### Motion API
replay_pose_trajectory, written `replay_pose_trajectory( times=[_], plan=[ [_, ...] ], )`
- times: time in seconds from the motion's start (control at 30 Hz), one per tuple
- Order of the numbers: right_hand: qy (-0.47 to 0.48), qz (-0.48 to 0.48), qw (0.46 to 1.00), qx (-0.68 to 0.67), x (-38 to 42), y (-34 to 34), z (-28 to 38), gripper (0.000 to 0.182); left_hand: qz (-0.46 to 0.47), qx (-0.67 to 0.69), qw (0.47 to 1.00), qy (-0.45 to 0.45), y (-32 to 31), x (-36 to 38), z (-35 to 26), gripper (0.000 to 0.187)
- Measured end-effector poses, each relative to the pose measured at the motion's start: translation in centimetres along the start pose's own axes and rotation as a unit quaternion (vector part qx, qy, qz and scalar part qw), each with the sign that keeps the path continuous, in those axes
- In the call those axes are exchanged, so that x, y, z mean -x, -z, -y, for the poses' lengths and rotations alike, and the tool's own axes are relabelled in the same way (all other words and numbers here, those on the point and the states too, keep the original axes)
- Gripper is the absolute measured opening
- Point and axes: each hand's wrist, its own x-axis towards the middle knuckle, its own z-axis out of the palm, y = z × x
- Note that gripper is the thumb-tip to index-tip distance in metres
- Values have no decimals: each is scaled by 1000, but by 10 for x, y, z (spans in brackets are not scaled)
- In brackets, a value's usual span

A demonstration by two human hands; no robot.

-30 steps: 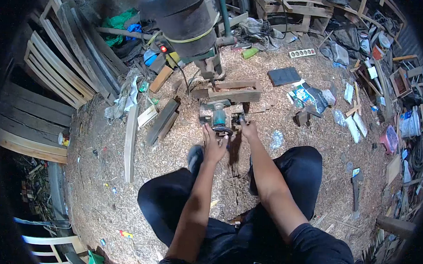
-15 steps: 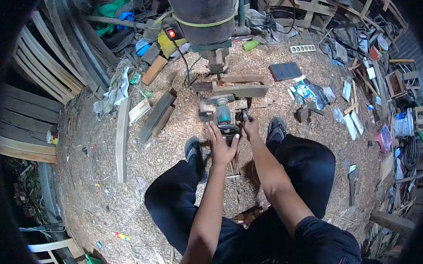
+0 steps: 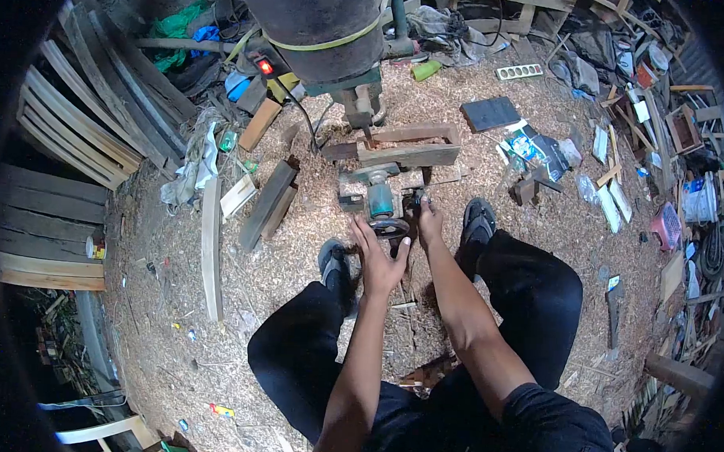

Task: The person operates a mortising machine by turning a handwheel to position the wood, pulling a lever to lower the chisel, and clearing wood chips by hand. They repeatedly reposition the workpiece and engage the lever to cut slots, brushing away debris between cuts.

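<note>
Printing shows on the blue-and-white packet [image 3: 523, 142] lying on the shavings-covered floor [image 3: 293, 359], on the small tin [image 3: 96, 248] at far left and on the red-and-yellow wrapper [image 3: 221, 410], but it is all too small or blurred to read. A red light glows on the switch box [image 3: 265, 66] beside the machine [image 3: 317, 33].

Both forearms reach forward between the bent knees. The left hand [image 3: 381, 266] lies at the near side of the black handwheel [image 3: 389, 228], its palm turned toward the rim; the thumb stands well apart from the fingers, which lie close together along the wheel's left side. The right hand [image 3: 431, 222], just to the right of the wheel, is curled at a dark lever [image 3: 411, 201]; its fingers are bent, yet how firmly they pinch the lever I cannot tell. Beyond the wheel sits the teal cylinder of the clamp [image 3: 380, 199], and behind that the hollowed wooden piece [image 3: 412, 155] lies crosswise, the bit [image 3: 369, 135] above its left end.

The upper machine is cut off by the top edge. Whether the bit touches the wood is hard to make out, and the right fingertips are partly hidden.
</note>
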Motion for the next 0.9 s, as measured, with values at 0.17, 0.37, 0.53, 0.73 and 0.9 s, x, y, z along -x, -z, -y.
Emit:
replay_pose_trajectory(
  times=[0.17,0.37,0.53,0.73,0.9],
  plan=[
    [-136,48,977,-160,3,-2,22,45,1,5,1000,-7,0,0,1,110],
    [-217,63,955,-193,2,-5,30,57,-2,-11,1000,-23,0,1,4,111],
    [-304,94,925,-207,-5,2,37,57,4,44,999,-11,1,0,2,113],
    [-168,27,985,-36,23,-11,57,71,0,2,1000,-20,2,0,1,114],
    [37,-24,986,158,28,-16,17,69,11,25,1000,-2,6,1,-5,114]
  ],
)
